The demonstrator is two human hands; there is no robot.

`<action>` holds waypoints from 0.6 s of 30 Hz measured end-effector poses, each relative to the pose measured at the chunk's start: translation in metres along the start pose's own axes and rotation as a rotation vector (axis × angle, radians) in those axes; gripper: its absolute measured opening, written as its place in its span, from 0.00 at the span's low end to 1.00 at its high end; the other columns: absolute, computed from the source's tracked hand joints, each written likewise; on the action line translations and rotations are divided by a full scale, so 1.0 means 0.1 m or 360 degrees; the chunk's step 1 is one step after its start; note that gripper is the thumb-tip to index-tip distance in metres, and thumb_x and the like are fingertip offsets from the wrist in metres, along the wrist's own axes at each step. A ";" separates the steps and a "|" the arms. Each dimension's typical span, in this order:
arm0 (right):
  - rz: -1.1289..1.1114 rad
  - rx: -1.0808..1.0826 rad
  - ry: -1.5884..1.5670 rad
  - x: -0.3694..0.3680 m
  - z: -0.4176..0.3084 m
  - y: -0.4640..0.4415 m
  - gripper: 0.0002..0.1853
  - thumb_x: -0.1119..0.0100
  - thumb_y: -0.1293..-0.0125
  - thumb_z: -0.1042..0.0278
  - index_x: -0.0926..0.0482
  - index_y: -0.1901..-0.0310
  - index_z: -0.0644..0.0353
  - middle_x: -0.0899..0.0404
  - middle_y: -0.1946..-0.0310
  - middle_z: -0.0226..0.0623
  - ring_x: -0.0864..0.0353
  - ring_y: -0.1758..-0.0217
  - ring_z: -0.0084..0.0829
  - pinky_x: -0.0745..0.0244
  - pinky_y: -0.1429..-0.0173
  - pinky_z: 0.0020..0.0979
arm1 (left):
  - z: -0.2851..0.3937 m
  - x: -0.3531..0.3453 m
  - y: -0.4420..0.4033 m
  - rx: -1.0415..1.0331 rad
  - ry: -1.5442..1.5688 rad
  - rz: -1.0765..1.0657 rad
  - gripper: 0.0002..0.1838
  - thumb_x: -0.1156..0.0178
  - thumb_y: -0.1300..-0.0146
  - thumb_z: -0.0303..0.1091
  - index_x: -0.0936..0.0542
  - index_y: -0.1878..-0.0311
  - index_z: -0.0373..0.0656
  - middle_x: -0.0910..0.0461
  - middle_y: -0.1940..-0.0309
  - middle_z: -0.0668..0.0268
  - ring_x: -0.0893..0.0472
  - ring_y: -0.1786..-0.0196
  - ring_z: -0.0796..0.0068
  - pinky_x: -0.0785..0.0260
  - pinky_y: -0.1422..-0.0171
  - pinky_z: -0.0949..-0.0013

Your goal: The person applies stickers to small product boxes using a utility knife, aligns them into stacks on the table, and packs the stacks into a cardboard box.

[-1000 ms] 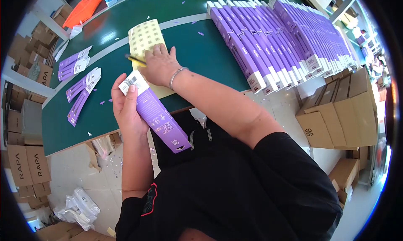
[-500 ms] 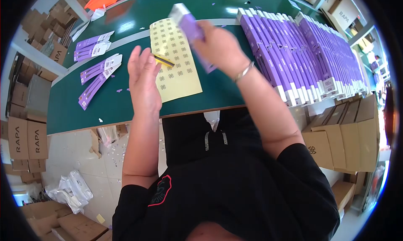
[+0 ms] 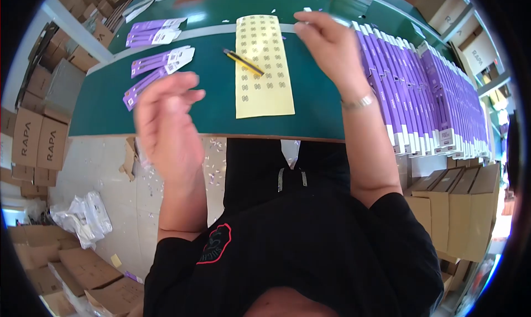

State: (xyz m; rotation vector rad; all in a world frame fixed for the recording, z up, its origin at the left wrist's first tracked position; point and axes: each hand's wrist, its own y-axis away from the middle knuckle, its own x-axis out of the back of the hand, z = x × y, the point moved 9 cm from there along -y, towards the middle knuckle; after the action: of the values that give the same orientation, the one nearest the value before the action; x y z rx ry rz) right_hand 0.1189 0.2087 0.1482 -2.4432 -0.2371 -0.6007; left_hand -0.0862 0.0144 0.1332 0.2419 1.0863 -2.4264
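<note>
My right hand [image 3: 332, 51] is over the table beside the left end of a row of purple-and-white boxes [image 3: 398, 90]. Its fingers are apart, and no box shows in it. My left hand [image 3: 168, 123], smeared by motion, hovers at the table's front edge with loosely curved fingers apart and nothing visible in them. Just beyond it lie flat purple cartons [image 3: 149, 85] with white ends. Between my hands is a yellow sticker sheet [image 3: 265, 104] printed with rows of small dark marks. A yellow-and-black utility knife [image 3: 243, 61] rests across the sheet.
More flat purple cartons [image 3: 152, 35] lie farther back on the green table [image 3: 215, 96]. Brown cardboard boxes [image 3: 33, 140] are stacked at the left. An open brown carton [image 3: 459, 206] stands below the table at the right. Clear plastic wrapping [image 3: 83, 217] lies on the floor.
The purple box that my right hand held is gone from it, and that hand has moved right, toward the row. My left hand has drawn left and back from the sheet. The view has shifted.
</note>
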 end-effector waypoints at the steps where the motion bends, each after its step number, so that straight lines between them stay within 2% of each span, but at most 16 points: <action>1: 0.0174 0.0119 -0.0370 0.21 -0.34 0.20 0.10 0.39 0.35 0.70 0.13 0.55 0.59 0.20 0.71 0.30 0.29 0.74 0.22 0.32 0.68 0.21 | 0.37 -0.07 0.00 -0.0252 -0.0040 -0.0065 0.14 0.52 0.32 0.20 0.25 0.45 0.37 0.20 0.51 0.49 0.20 0.53 0.64 0.26 0.48 0.64; 3: 0.0419 0.0791 -0.0759 0.69 -0.87 0.63 0.09 0.40 0.34 0.67 0.13 0.58 0.56 0.18 0.71 0.31 0.26 0.73 0.23 0.28 0.66 0.25 | 1.12 -0.24 0.10 -0.0864 -0.0325 -0.0349 0.13 0.51 0.33 0.22 0.24 0.47 0.37 0.19 0.53 0.50 0.20 0.56 0.65 0.26 0.51 0.65; 5: 0.0355 0.0770 -0.0780 0.61 -0.94 0.72 0.09 0.41 0.34 0.67 0.13 0.58 0.56 0.18 0.70 0.31 0.26 0.73 0.23 0.28 0.66 0.25 | 1.58 -0.38 0.34 -0.1242 -0.0045 -0.0570 0.23 0.59 0.22 0.46 0.26 0.35 0.45 0.22 0.49 0.47 0.25 0.46 0.59 0.31 0.39 0.63; 9: 0.0285 0.0712 -0.0821 0.88 -0.94 1.08 0.08 0.41 0.35 0.69 0.14 0.58 0.57 0.18 0.70 0.32 0.25 0.72 0.24 0.28 0.65 0.25 | 1.89 -0.69 0.63 -0.1314 0.0057 -0.0488 0.25 0.59 0.23 0.52 0.26 0.34 0.50 0.21 0.50 0.52 0.27 0.45 0.60 0.36 0.35 0.63; 13: 0.0240 0.0697 -0.0865 1.01 -0.97 1.27 0.08 0.42 0.36 0.71 0.15 0.58 0.58 0.18 0.69 0.34 0.25 0.71 0.25 0.28 0.65 0.25 | 2.05 -0.67 0.73 -0.1277 0.0373 -0.0210 0.17 0.42 0.27 0.47 0.23 0.38 0.60 0.23 0.40 0.86 0.30 0.34 0.84 0.34 0.41 0.68; 14: 0.0233 0.0707 -0.0884 1.03 -0.97 1.31 0.08 0.42 0.36 0.71 0.15 0.58 0.58 0.18 0.69 0.34 0.25 0.71 0.25 0.28 0.65 0.25 | 2.11 -0.68 0.76 -0.1286 0.0358 -0.0211 0.17 0.42 0.27 0.47 0.23 0.38 0.60 0.23 0.40 0.86 0.30 0.34 0.84 0.34 0.41 0.68; 18: 0.0183 0.0692 -0.0960 1.12 -0.99 1.42 0.08 0.42 0.37 0.73 0.16 0.58 0.59 0.18 0.68 0.35 0.24 0.70 0.26 0.27 0.64 0.26 | 2.36 -0.76 0.95 -0.1341 -0.0280 -0.0242 0.19 0.52 0.24 0.54 0.24 0.40 0.57 0.22 0.52 0.72 0.24 0.45 0.82 0.27 0.41 0.82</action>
State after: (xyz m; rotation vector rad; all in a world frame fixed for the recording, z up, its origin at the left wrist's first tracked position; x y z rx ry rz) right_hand 0.2248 0.0390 0.1984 -2.1249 -0.4147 0.2373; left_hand 0.0332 -0.1896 0.2550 -0.3323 1.9548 -1.8400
